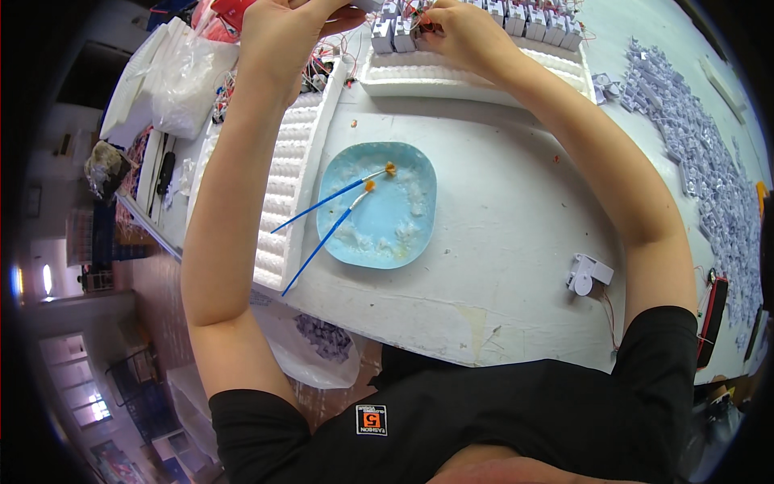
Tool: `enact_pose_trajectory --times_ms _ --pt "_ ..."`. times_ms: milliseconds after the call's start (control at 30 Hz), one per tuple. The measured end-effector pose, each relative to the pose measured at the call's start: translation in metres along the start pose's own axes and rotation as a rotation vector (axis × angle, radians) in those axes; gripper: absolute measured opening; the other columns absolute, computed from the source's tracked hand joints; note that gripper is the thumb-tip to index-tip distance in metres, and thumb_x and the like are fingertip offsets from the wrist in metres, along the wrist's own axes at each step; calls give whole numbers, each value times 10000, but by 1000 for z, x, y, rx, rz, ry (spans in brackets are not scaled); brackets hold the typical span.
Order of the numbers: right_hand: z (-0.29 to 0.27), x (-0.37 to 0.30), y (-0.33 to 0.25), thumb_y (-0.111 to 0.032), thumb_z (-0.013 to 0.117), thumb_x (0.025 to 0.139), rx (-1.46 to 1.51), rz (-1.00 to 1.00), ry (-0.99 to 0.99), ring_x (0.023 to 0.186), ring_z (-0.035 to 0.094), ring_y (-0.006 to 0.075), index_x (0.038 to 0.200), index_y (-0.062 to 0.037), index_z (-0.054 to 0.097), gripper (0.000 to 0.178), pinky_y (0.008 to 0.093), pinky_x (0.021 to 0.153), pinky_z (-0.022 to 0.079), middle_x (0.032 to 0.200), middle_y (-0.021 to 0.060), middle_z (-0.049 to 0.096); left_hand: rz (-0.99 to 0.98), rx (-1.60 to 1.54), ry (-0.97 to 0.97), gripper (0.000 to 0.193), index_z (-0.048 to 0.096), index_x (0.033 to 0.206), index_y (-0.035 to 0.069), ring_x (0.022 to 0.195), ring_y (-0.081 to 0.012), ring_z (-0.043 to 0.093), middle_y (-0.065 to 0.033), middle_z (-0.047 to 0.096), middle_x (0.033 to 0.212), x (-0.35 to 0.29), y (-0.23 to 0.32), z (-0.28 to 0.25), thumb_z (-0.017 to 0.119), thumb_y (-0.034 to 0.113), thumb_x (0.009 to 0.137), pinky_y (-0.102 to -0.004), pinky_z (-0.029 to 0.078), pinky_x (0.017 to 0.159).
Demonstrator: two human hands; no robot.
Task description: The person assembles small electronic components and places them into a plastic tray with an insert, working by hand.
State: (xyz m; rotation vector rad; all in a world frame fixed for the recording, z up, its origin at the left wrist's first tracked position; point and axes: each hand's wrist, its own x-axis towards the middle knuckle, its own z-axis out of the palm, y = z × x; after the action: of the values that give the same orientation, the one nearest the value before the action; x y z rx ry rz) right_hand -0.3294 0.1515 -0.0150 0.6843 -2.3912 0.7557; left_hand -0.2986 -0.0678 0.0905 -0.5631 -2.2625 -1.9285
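Both arms reach to the far side of the table. My left hand (pixel 278 36) is closed at the picture's top edge, its fingers around a grey plastic part (pixel 368 4) that is largely cut off. My right hand (pixel 466 36) is closed too, thumb and fingers pinched among small grey plastic housings (pixel 405 36) with thin wires. What lies in that pinch is hidden. The housings stand in rows on a white foam tray (pixel 476 77). A second ridged foam tray (pixel 282 173), bearing wired parts at its far end, lies under and beside my left forearm.
Two blue-handled brushes (pixel 330 234) rest across a light-blue plate (pixel 379 218) holding whitish residue. A grey housing with wires (pixel 589 274) lies near my right elbow. Many small grey parts (pixel 685 145) spread along the right side. A plastic bag (pixel 189 89) sits far left.
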Motion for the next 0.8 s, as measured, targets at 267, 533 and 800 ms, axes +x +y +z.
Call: enact_pose_trajectory --times_ms 267,533,800 --pt "-6 -2 -10 -48 724 849 316 261 7 816 730 252 997 -5 771 161 367 778 564 913 196 752 39 5 -16 387 593 1278 -69 864 -195 739 -146 740 983 -9 3 7 710 101 951 -328 624 779" --pt "-7 -1 -7 -88 751 848 256 276 -27 766 732 239 1004 -24 779 170 355 749 567 873 178 757 -13 29 4 384 600 1274 -58 858 -190 735 -143 738 982 -8 0 8 719 100 944 -324 620 774" --pt "4 0 9 -170 764 843 186 254 -14 811 742 308 997 -55 789 194 397 765 569 885 184 748 -4 42 11 388 600 1273 -53 854 -196 737 -148 737 981 -6 -5 8 726 96 938 -326 620 769"
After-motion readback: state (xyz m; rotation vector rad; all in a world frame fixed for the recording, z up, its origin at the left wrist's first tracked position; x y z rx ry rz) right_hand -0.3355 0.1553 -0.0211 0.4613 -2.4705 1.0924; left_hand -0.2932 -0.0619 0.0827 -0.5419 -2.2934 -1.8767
